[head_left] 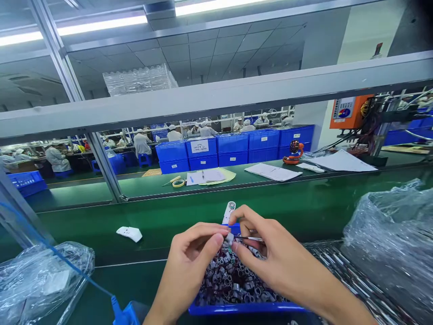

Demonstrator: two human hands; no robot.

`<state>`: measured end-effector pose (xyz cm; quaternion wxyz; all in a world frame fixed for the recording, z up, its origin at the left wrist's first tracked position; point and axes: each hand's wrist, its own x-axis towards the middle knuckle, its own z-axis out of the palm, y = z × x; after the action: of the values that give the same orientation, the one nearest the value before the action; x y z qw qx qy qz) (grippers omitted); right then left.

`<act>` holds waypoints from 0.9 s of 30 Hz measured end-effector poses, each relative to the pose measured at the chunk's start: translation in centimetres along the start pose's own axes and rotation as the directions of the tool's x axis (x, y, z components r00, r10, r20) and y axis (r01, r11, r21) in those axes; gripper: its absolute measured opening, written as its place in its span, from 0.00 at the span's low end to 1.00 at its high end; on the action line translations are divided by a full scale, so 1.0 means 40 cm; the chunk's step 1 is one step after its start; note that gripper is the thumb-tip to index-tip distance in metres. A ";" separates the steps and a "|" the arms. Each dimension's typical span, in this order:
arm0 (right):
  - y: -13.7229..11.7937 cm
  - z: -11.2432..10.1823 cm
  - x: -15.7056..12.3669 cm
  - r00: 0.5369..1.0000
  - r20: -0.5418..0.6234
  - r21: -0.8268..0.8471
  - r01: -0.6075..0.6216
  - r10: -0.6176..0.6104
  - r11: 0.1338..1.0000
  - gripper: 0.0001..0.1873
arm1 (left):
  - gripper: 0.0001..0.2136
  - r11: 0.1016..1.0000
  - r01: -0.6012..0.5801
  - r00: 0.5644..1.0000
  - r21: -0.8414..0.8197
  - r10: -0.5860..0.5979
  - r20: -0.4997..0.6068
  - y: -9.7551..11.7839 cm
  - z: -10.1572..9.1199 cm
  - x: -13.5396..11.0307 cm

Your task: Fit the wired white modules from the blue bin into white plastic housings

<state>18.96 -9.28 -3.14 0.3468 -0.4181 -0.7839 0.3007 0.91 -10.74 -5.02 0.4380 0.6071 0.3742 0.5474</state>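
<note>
A small grey plastic part (229, 238) is pinched between the fingertips of my left hand (194, 255). My right hand (270, 253) closes around a thin, dark and silvery rod-like piece (249, 238), whose tip meets the grey part. I cannot make out the rod's exact kind. Below both hands stands a blue bin (243, 308) heaped with small grey ring-shaped parts (237, 286). Just behind my fingers, a white elongated housing (229, 211) with a small green circuit board at its end shows above the bin's far rim.
Another white housing (130, 233) lies on the green belt to the left. Clear plastic bags (47, 280) (392, 234) flank the work area. Thin metal rods (352, 275) lie in rows at right. Papers (272, 171) and a tape roll (178, 183) rest on the ledge, beneath a metal beam (216, 97).
</note>
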 end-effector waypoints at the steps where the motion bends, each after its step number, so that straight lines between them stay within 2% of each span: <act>1: -0.001 0.000 -0.004 1.000 0.021 0.012 -0.005 0.005 1.000 0.08 | 0.05 1.000 -0.007 1.000 0.017 0.007 -0.014 0.001 0.004 -0.001; 3: -0.005 0.000 -0.010 0.997 0.069 0.022 -0.020 0.019 1.000 0.11 | 0.05 0.999 -0.013 0.999 0.053 0.015 -0.028 0.002 0.011 -0.003; 5: -0.009 0.000 -0.010 0.993 0.109 0.037 -0.039 0.035 0.999 0.07 | 0.07 0.996 0.011 1.000 0.085 -0.009 -0.023 0.003 0.015 -0.006; 7: -0.011 0.000 -0.006 0.993 0.117 0.056 -0.036 0.030 0.998 0.05 | 0.06 0.994 0.034 0.999 0.104 -0.031 -0.024 0.009 0.011 -0.009; 9: -0.010 -0.001 0.002 0.995 0.097 0.043 -0.001 -0.003 0.999 0.05 | 0.04 0.992 0.008 0.998 0.123 -0.001 -0.057 0.018 0.002 -0.013; 11: -0.006 0.000 0.009 0.998 0.051 -0.005 0.030 -0.029 1.000 0.08 | 0.04 0.980 -0.061 0.989 0.189 0.085 -0.119 0.028 -0.010 -0.018; 14: -0.002 0.013 0.015 1.000 -0.015 -0.011 -0.016 0.016 1.000 0.13 | 0.03 0.947 -0.136 0.963 0.292 0.196 -0.186 0.041 -0.021 -0.029; 17: -0.007 0.042 0.012 0.982 -0.175 0.033 -0.065 0.070 0.997 0.21 | 0.04 0.926 -0.173 0.946 0.335 0.251 -0.206 0.048 -0.021 -0.039; 19: -0.015 0.064 0.008 0.941 -0.326 0.039 -0.083 0.091 0.996 0.27 | 0.03 0.921 -0.176 0.944 0.349 0.258 -0.205 0.052 -0.018 -0.043; 21: -0.023 0.083 0.005 0.902 -0.421 0.029 -0.088 0.091 0.996 0.29 | 0.03 0.926 -0.163 0.949 0.341 0.242 -0.204 0.055 -0.016 -0.044; 27: -0.032 0.095 0.006 0.903 -0.429 0.006 0.013 -0.009 1.000 0.20 | 0.05 0.961 -0.102 0.977 0.257 0.146 -0.156 0.056 -0.014 -0.037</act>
<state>15.27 -10.35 -4.31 0.5140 -0.4681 -0.6896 0.2029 0.11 -12.82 -3.40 0.2892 0.6294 0.4373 0.5736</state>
